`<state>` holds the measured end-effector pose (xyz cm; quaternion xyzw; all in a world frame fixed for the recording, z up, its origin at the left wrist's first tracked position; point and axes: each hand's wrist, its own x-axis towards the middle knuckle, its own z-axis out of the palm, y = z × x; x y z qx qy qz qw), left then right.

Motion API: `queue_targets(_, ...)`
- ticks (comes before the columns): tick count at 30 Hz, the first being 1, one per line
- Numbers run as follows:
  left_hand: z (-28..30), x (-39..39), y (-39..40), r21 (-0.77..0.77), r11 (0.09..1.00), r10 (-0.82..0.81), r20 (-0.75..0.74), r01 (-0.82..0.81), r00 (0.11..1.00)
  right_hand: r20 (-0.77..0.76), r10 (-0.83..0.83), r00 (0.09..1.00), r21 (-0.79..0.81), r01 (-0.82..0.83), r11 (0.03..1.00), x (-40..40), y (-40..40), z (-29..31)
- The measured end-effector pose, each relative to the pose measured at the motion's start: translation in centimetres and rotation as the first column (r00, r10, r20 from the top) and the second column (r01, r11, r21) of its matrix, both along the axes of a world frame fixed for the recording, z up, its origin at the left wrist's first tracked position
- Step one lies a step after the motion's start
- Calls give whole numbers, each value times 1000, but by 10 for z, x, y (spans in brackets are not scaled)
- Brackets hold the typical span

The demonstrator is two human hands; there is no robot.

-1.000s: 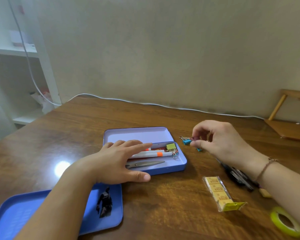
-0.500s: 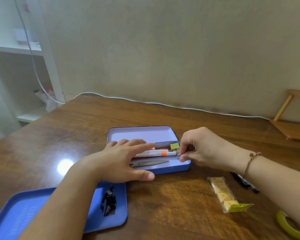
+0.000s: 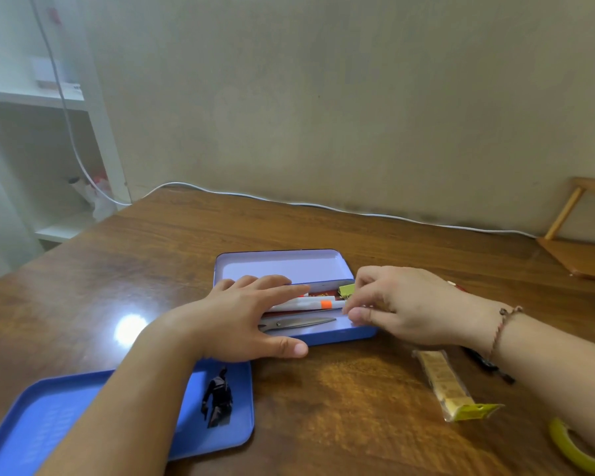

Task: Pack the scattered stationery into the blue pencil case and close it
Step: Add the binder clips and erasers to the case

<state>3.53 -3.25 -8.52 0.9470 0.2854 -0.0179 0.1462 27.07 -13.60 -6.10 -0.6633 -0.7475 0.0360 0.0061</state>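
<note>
Two hands of mine meet over the open blue metal pencil case, which lies on the brown wooden table a little ahead of me, its pale lid folded back flat towards the wall. My left hand lies flat with straight fingers across the left part of the case, thumb along its near wall, holding nothing. My right hand hangs over the right end of the case with fingers curled down and fingertips drawn together; I cannot tell whether they pinch anything. Inside the case lie a white marker with an orange band, grey metal scissors nearer to me, and a yellow-green binder clip at the far right corner, just beside my right fingertips. On the table, right of the case, rests a clear packet of yellow blocks, and beyond it a black object partly hidden by my right wrist. A yellow-green tape roll sits at the bottom right edge. Near my left forearm lies a blue plastic tray with a dark figure printed on it. A white cable runs along the far table edge.
</note>
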Motion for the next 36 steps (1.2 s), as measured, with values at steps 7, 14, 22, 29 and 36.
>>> queue_targets(7,1,0,0,-7,1000,3,4,-3,1000,-46,-7,999,1,7,1000,9,-3,2)
queue_targets(14,-2,-1,2,13,1000,-6,19,6,1000,-205,-302,931,215,344,914,76,-3,16)
queue_targets(22,-4,0,4,17,1000,-1,32,1,999,80,-313,946,167,297,940,69,-9,-19)
queue_targets(29,-5,0,4,15,1000,-1,32,0,1000,-209,-243,947,332,302,894,61,-10,-12)
queue_targets(36,-4,0,4,19,1000,-3,24,2,1000,-628,-165,761,181,348,920,13,-1,8)
